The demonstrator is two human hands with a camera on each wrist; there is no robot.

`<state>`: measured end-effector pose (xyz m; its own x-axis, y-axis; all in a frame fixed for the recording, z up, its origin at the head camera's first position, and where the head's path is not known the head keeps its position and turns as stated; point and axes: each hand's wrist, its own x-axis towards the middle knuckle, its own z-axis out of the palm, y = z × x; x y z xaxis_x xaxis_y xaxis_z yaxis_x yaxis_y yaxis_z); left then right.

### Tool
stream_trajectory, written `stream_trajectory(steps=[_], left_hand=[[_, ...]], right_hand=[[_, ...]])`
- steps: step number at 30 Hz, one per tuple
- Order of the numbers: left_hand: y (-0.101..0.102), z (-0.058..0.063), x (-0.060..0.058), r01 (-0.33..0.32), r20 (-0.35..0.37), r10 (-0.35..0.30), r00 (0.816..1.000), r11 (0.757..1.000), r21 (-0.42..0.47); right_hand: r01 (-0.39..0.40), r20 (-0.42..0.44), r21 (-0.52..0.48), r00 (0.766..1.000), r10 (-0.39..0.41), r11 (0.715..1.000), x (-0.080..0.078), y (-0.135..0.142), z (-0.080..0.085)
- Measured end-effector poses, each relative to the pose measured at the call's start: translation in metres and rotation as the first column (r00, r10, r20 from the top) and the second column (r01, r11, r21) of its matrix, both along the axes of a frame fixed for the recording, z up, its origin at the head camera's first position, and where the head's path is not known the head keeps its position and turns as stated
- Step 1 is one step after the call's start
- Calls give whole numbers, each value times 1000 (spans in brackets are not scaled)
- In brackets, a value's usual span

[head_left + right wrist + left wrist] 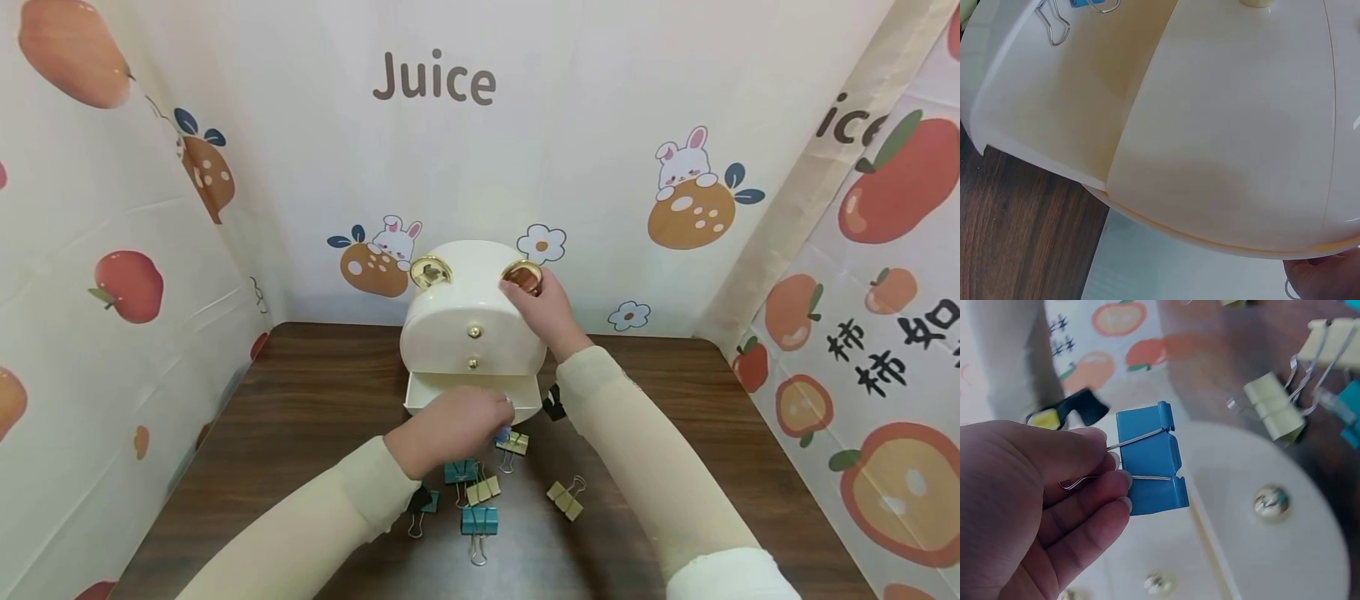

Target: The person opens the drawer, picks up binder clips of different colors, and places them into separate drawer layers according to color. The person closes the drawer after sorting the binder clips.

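Left hand point(453, 425) pinches a blue clip point(1147, 459) by its wires; right hand point(552, 312) grips the gold-rimmed ear point(519, 263) of the cabinet point(442, 337). Nearest: loose teal clips point(480, 521) and cream clips point(482, 490) on the counter point(322, 392). Next: open drawer point(429, 387), blue clip at its front, partly screened by the left hand. Behind the cabinet: fruit-print cloth point(300, 117).

A cream left sleeve point(300, 525) and matching right sleeve point(637, 450), both long, end in plain cuffs. White fabric point(731, 577) shows farther up 1 arm, the right.
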<state>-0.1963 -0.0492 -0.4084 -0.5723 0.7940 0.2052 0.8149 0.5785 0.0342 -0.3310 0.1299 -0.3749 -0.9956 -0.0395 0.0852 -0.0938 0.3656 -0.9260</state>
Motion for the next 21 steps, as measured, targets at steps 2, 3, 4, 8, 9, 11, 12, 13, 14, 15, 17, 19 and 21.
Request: stream_trajectory(steps=[2, 3, 4, 8, 9, 11, 12, 13, 14, 15, 17, 19, 21], left_hand=[[-4, 7, -3, -18, 18, 17, 1000, 999, 30], [-6, 10, -5, -31, 29, 30, 999, 999, 42], [-8, 13, -7, -49, 45, 46, 998, 997, 54], [-17, 24, -13, -112, 95, 102, 990, 987, 115], [-19, 26, -15, -124, 97, 112, 989, 984, 129], [-23, 30, -17, -147, 93, 134, 987, 978, 150], [-25, 30, -18, -159, 90, 146, 985, 974, 159], [-26, 31, -19, -176, 93, 162, 982, 970, 166], [-27, 32, -19, -189, 95, 175, 980, 968, 167], [-28, 32, -20, -201, 96, 187, 978, 965, 167], [-31, 32, -21, -224, 106, 208, 972, 960, 167], [-33, 30, -23, -238, 107, 222, 969, 957, 167], [-35, 28, -24, -249, 102, 235, 967, 954, 168]], right_hand=[[-1, -5, -2, 1000, 1, 1000, 0, 0, -1], [-2, -4, -2, 1000, 2, 1000, 0, 1, -1], [-3, -2, -2, 1000, 3, 1000, 0, 1, -1], [-8, 1, -6, 1000, 8, 1000, 0, 1, -1], [-7, 0, -5, 1000, 7, 1000, 0, 1, -1], [-6, -1, -5, 1000, 6, 1000, 0, 0, 0], [-5, -3, -3, 1000, 5, 1000, 0, 0, 0], [-5, 1, -2, 1000, 5, 1000, 0, 0, 0], [-3, 5, -4, 1000, 3, 1000, 1, 0, 1], [-2, 8, -3, 1000, 2, 1000, 1, 0, 1], [-2, 14, -2, 1000, 2, 1000, 1, 0, 1], [-2, 12, -2, 1000, 2, 1000, 1, 0, 2], [-1, 11, 0, 1000, 1, 1000, 1, 0, 1]])
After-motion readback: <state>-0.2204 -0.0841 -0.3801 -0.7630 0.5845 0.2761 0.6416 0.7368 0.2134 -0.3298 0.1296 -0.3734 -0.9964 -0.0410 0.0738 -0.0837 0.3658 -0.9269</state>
